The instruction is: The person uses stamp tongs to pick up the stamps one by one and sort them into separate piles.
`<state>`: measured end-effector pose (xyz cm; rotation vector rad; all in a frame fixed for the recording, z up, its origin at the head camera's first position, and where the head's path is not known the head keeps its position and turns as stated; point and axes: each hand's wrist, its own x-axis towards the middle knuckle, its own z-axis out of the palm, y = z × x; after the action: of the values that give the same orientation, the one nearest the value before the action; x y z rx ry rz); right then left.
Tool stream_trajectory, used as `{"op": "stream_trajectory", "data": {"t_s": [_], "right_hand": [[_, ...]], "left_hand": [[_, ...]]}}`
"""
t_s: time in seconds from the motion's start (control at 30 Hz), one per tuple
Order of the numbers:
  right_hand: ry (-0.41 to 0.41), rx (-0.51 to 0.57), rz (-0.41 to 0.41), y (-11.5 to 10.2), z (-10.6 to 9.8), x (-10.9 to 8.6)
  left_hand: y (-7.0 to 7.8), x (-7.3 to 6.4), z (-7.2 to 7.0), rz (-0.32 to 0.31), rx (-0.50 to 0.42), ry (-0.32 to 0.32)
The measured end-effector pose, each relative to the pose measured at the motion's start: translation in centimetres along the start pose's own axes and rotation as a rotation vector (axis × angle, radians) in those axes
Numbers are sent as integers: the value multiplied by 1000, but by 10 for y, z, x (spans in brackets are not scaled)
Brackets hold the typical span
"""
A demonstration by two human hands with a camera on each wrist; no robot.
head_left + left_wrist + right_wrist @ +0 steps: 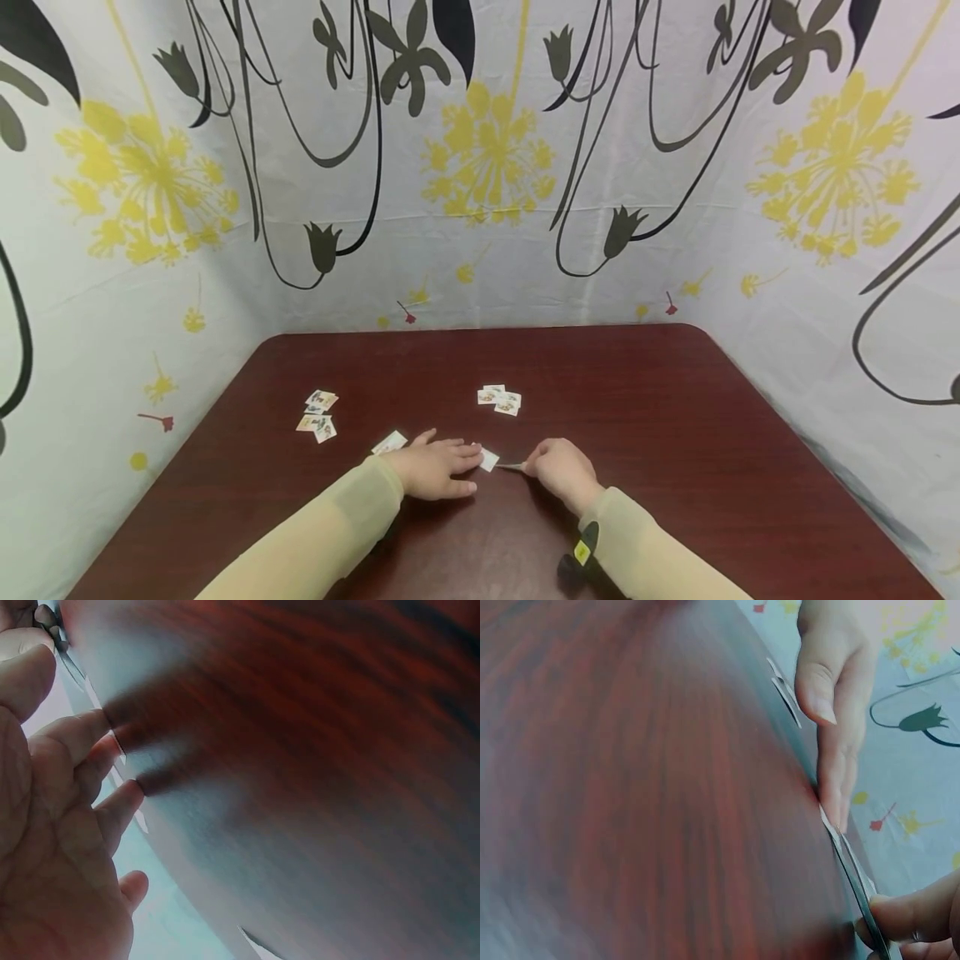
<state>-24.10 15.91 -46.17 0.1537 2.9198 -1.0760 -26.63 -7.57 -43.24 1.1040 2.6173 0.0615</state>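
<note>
My left hand [438, 468] lies flat and palm down, fingers stretched to the right. Its fingertips rest at the left edge of a small white card [489, 459] on the table. Facing it, my right hand [561, 472] pinches thin metal tweezers [512, 467], whose tips point left and reach the card's right side. In the right wrist view the tweezers [855, 889] show as two slim arms between thumb and finger. Another white card [390, 442] lies just behind the left wrist, partly covered by the hand.
Small printed cards [318, 402] lie in two overlapping groups at the table's left. Another overlapping cluster of printed cards [507, 403] sits farther back near the middle. The dark red wooden table [637, 392] meets flower-patterned cloth [495, 267] at its back and sides.
</note>
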Motion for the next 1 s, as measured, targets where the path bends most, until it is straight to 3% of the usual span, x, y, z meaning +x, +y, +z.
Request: {"op": "stream_trajectory", "data": {"t_s": [0.57, 0.83, 1.0], "right_hand": [[-18, -6, -2, 7, 1, 7], [-8, 6, 7, 7, -4, 12], [-11, 19, 2, 7, -4, 16]], "left_hand": [[-2, -6, 5, 28, -23, 23], [-4, -10, 10, 66, 51, 67], [0, -14, 7, 61, 39, 37]]}}
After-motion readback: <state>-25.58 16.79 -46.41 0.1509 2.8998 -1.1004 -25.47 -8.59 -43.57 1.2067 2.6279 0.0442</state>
